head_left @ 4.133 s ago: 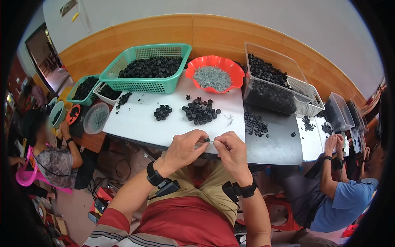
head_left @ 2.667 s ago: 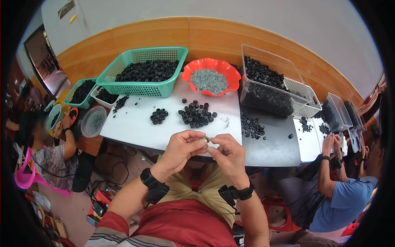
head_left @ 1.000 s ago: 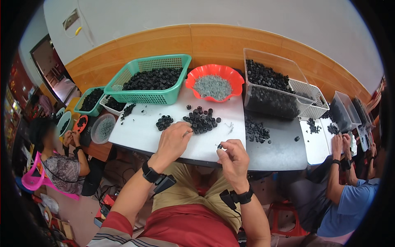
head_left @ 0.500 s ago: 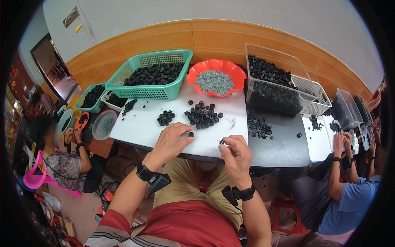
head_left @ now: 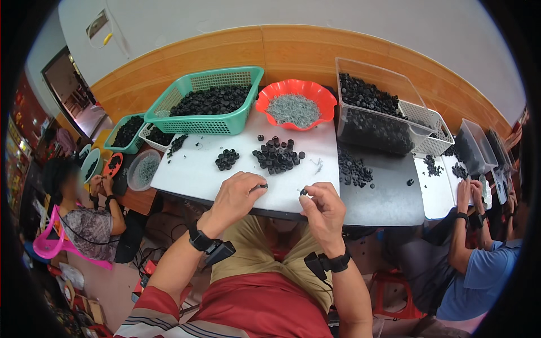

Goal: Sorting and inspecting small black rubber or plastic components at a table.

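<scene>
Over the front of a white board [head_left: 191, 176], my left hand [head_left: 236, 194] pinches a small black cylindrical cap [head_left: 263, 186] between thumb and fingers. My right hand [head_left: 324, 211] is closed on a small black part [head_left: 304, 192], with what looks like a thin screw sticking out of it. The two hands are a short way apart. Beyond them lies a heap of black caps [head_left: 277, 156], and to its left a smaller group of black pieces [head_left: 227, 160]. A few loose screws [head_left: 318, 165] lie to the right of the heap.
At the back stand a green basket of black parts [head_left: 203, 125], a red bowl of screws [head_left: 327, 115] and a clear bin [head_left: 383, 132] of black parts. More black pieces [head_left: 354, 170] are strewn on the grey table [head_left: 389, 205]. People work at left and right.
My left fingers have closed on the black cap that stood on the board beside them. My right hand has hardly moved and keeps its black part.
</scene>
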Motion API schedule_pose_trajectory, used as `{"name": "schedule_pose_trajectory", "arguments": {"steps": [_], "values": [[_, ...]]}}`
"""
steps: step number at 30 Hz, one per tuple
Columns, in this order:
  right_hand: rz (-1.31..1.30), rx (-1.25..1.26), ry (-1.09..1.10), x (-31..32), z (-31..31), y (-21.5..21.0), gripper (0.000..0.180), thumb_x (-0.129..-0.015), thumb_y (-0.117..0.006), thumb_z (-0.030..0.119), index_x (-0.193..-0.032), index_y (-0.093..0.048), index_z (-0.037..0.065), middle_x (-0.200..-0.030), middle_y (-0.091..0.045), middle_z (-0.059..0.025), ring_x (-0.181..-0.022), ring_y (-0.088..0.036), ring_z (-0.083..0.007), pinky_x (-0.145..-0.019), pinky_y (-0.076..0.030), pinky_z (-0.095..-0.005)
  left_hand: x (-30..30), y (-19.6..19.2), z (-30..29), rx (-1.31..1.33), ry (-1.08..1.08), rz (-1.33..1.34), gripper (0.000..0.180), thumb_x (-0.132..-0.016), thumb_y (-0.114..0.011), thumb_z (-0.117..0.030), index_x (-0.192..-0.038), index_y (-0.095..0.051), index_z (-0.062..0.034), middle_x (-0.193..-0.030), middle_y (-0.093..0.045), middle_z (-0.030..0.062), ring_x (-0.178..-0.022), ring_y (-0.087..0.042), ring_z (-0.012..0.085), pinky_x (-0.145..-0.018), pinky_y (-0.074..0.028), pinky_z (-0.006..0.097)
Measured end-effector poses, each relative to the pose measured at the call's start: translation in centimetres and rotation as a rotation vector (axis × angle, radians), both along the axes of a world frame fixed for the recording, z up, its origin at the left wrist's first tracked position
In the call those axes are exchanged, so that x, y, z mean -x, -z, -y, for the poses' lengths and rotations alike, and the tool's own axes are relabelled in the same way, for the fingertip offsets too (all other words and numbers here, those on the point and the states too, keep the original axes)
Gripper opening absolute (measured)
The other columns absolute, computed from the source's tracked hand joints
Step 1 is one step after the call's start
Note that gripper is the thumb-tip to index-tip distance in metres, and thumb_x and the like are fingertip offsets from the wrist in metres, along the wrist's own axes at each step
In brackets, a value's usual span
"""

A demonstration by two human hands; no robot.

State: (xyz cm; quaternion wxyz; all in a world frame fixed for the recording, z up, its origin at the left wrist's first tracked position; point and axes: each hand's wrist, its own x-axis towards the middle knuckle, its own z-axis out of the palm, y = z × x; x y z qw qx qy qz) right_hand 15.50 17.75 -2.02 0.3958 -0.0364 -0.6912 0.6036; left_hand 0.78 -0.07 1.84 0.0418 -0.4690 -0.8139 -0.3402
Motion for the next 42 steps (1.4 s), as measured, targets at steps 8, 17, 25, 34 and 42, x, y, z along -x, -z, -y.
{"name": "schedule_pose_trajectory", "arguments": {"steps": [8,17,25,34,42], "values": [[0.006,0.018,-0.007,-0.1,-0.1,-0.1,0.015,-0.092,-0.073,-0.001,-0.107,-0.069,-0.003,-0.102,-0.062,-0.0072,-0.066,-0.061,-0.0076,-0.056,-0.048,-0.0214,-0.2,-0.4,0.0,-0.001,0.047,0.024,0.016,-0.085,-0.075,-0.009,-0.1,-0.073,-0.0012,-0.098,-0.075,0.0135,-0.094,-0.07,0.0314,-0.082,-0.056,0.039],[0.003,0.02,-0.011,0.0,-0.1,-0.2,0.014,-0.092,-0.073,0.0,-0.106,-0.069,-0.003,-0.102,-0.062,-0.0073,-0.067,-0.061,-0.0074,-0.056,-0.048,-0.0212,0.0,-0.2,0.1,-0.119,0.1,0.45,0.02,-0.086,-0.076,0.001,-0.106,-0.075,-0.0013,-0.1,-0.071,0.0043,-0.081,-0.064,0.0114,-0.073,-0.052,0.025],[0.008,-0.003,-0.006,0.0,0.0,-0.1,0.015,-0.092,-0.073,-0.001,-0.107,-0.069,-0.002,-0.102,-0.063,-0.007,-0.066,-0.061,-0.0072,-0.055,-0.048,-0.021,-0.2,-0.5,-0.1,-0.24,0.138,0.86,0.02,-0.09,-0.077,-0.003,-0.109,-0.076,-0.001,-0.093,-0.072,0.0004,-0.077,-0.063,0.0042,-0.069,-0.051,0.02],[0.024,-0.001,0.002,0.0,-0.1,0.1,0.015,-0.092,-0.074,0.0,-0.106,-0.07,-0.002,-0.101,-0.063,-0.0071,-0.065,-0.06,-0.0069,-0.055,-0.046,-0.0216,-0.3,0.3,-0.5,-0.443,0.16,1.246,0.022,-0.091,-0.075,0.001,-0.112,-0.07,0.0017,-0.096,-0.074,0.0084,-0.086,-0.074,0.017,-0.081,-0.062,0.03],[0.017,0.004,-0.008,0.1,0.0,0.1,0.014,-0.092,-0.074,0.0,-0.106,-0.07,-0.002,-0.101,-0.063,-0.007,-0.064,-0.059,-0.0071,-0.055,-0.046,-0.0219,0.0,1.4,-0.5,-0.626,0.254,1.427,0.016,-0.097,-0.069,-0.004,-0.113,-0.068,0.0002,-0.102,-0.073,0.0094,-0.091,-0.074,0.0172,-0.086,-0.065,0.033]]}}
